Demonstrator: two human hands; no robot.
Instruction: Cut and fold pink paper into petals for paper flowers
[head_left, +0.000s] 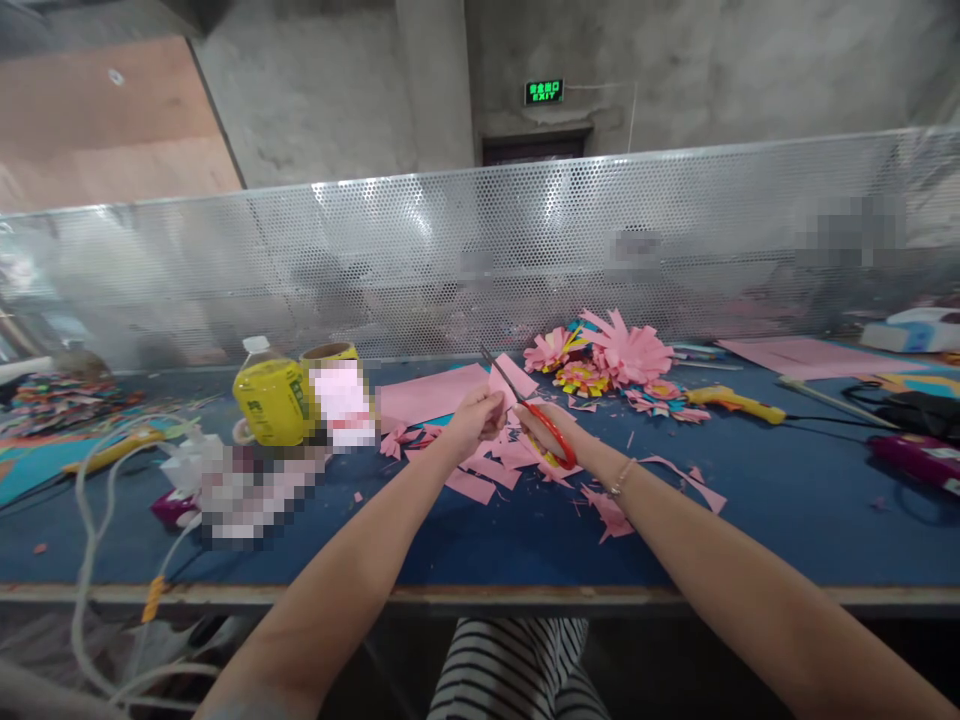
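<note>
My left hand (480, 418) pinches a small piece of pink paper (517, 374) that stands up above the table. Red-handled scissors (553, 432) are gripped in my right hand (541, 428), their dark blades pointing up and to the left, beside the pink piece. Whether the blades touch the paper I cannot tell. Below both hands lie loose pink paper strips (480, 485) and scraps. A larger pink sheet (431, 393) rests just behind my left hand. Fringed pink paper flowers (626, 348) with yellow and blue parts are piled behind my right hand.
On the left stand a yellow-labelled bottle (271, 395) and a propped phone (341, 405) near white cables (94, 500). A yellow glue gun (739, 404) lies right of the flowers. Across the back runs a perforated metal screen (450, 270). The blue table's front edge (510, 592) is close to me.
</note>
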